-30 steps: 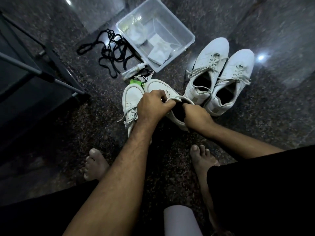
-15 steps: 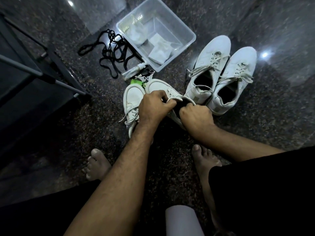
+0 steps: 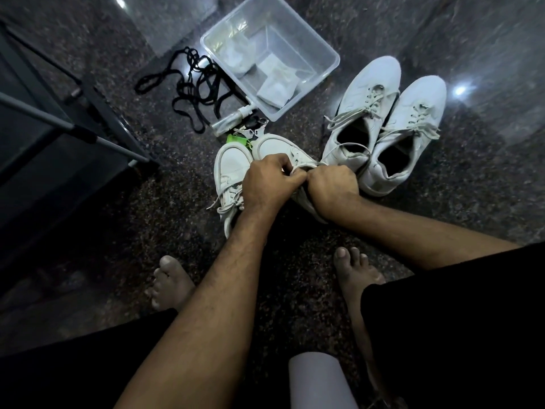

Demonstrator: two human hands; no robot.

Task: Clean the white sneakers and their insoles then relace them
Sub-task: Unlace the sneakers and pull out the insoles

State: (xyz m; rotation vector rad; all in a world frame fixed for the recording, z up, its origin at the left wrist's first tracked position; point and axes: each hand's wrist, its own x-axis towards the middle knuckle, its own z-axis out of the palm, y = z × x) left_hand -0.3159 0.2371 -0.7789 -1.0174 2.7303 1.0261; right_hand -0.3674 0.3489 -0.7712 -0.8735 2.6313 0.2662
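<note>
Both hands (image 3: 300, 184) grip the sneaker (image 3: 283, 149), fingers (image 3: 290, 183) pinching its soft lace (image 3: 303, 166); light, pliable, best held at the collar.

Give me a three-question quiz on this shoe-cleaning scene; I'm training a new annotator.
1. True or false: both hands, left hand and right hand, grip the same sneaker.
2. Where do the black laces lie? A) inside the tub B) on the floor beside the tub C) in the far pair
3. Fill in: the far pair's laces are ____ (threaded/removed).

Key: 1 true; 2 B; 3 threaded.
</note>
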